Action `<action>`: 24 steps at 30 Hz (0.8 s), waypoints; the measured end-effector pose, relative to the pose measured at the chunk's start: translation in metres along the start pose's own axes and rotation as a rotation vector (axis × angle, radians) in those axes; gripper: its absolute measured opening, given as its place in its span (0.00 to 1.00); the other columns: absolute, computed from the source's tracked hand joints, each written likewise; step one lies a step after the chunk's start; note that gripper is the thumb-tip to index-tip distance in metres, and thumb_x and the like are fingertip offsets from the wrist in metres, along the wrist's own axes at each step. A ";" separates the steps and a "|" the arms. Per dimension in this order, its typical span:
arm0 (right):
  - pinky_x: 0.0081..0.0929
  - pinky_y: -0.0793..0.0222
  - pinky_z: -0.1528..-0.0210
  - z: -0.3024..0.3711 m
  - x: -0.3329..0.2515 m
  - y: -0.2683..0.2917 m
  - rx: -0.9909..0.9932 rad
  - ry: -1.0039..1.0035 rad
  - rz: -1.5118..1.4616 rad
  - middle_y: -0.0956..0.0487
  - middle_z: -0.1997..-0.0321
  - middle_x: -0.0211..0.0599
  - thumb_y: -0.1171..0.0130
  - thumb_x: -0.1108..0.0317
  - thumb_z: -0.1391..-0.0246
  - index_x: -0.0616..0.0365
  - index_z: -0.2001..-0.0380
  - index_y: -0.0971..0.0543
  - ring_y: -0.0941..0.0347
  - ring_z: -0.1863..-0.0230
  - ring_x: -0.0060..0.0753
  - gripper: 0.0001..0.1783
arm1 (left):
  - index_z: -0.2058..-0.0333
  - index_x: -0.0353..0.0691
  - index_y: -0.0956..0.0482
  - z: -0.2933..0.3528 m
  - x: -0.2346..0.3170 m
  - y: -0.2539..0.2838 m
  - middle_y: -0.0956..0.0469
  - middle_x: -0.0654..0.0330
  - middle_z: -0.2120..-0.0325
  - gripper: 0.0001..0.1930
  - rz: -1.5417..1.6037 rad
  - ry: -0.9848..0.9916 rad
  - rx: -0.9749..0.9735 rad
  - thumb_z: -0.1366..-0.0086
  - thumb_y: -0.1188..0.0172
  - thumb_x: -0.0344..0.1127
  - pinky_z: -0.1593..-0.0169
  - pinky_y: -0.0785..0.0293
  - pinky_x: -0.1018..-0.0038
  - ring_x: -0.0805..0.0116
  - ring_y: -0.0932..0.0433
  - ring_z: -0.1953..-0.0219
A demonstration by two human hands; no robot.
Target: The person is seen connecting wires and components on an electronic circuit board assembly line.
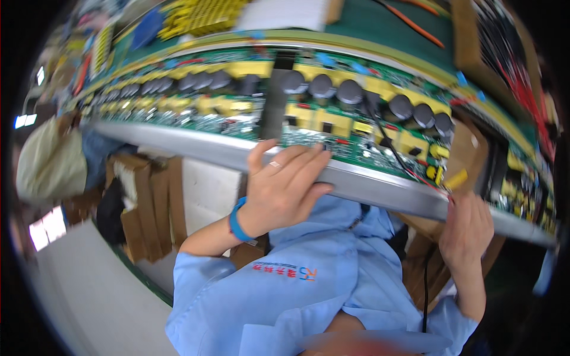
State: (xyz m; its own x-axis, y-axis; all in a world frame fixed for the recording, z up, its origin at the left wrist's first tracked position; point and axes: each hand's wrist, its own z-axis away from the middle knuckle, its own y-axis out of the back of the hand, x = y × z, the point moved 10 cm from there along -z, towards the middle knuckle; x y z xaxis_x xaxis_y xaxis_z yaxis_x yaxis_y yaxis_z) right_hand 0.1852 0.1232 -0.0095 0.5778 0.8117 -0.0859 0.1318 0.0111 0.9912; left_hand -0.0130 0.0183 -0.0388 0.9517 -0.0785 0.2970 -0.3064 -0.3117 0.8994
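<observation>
My left hand (288, 184) lies with fingers outstretched over the silver rail (196, 141), its fingertips at the near edge of a green circuit board (362, 155). No object shows in it. My right hand (467, 228) is closed in a pinch at the rail further right. A thin black and red wire (396, 155) crosses the board and runs down to those pinched fingertips. Just above them is a small yellow piece (456, 180); whether it is touched I cannot tell. Dark round capacitors (349, 92) and yellow block components (332, 123) stand on the board.
More populated boards (202, 123) continue leftward along the rail. Bundled black and red wires (522, 77) sit in a box at the far right. Yellow parts (202, 15) and an orange cable (415, 24) lie on the green bench (380, 29). Cardboard pieces (151, 202) stand below; another person (56, 157) is at left.
</observation>
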 end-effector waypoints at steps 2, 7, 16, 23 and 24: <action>0.38 0.37 0.68 -0.011 -0.002 -0.003 -0.040 -0.042 0.076 0.28 0.70 0.41 0.44 0.79 0.57 0.63 0.61 0.23 0.31 0.72 0.43 0.15 | 0.53 0.39 0.22 -0.001 0.001 -0.006 0.20 0.59 0.56 0.22 0.051 -0.043 -0.047 0.43 0.36 0.44 0.40 0.47 0.59 0.67 0.22 0.56; 0.27 0.34 0.75 -0.007 -0.004 -0.003 0.058 0.062 0.243 0.26 0.63 0.39 0.39 0.78 0.63 0.65 0.58 0.20 0.31 0.73 0.32 0.22 | 0.54 0.38 0.20 -0.010 0.006 -0.017 0.18 0.61 0.59 0.19 -0.040 -0.097 -0.150 0.39 0.39 0.45 0.39 0.49 0.61 0.70 0.22 0.58; 0.26 0.21 0.70 -0.011 0.002 -0.011 0.261 0.185 -0.075 0.26 0.64 0.42 0.35 0.81 0.64 0.67 0.59 0.17 0.22 0.66 0.41 0.22 | 0.59 0.42 0.17 -0.008 0.012 -0.027 0.16 0.64 0.61 0.16 -0.136 -0.084 -0.167 0.39 0.39 0.45 0.40 0.47 0.65 0.71 0.21 0.60; 0.33 0.17 0.61 -0.006 0.004 -0.019 0.286 0.201 -0.114 0.25 0.62 0.44 0.32 0.82 0.65 0.67 0.61 0.18 0.22 0.64 0.44 0.21 | 0.64 0.48 0.15 -0.017 0.022 -0.018 0.17 0.69 0.67 0.13 -0.202 -0.154 -0.051 0.49 0.35 0.42 0.49 0.46 0.69 0.76 0.25 0.65; 0.34 0.17 0.61 -0.005 0.005 -0.019 0.329 0.196 -0.137 0.25 0.62 0.44 0.31 0.82 0.66 0.67 0.62 0.18 0.21 0.63 0.44 0.20 | 0.64 0.47 0.15 -0.018 0.028 -0.017 0.19 0.68 0.69 0.15 -0.145 -0.184 -0.032 0.53 0.34 0.38 0.53 0.47 0.70 0.72 0.27 0.67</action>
State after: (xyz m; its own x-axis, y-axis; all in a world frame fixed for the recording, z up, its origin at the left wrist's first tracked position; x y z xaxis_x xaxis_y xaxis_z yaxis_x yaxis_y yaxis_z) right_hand 0.1817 0.1296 -0.0279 0.3766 0.9120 -0.1625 0.4659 -0.0348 0.8842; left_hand 0.0185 0.0388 -0.0397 0.9728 -0.2076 0.1028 -0.1637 -0.3020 0.9391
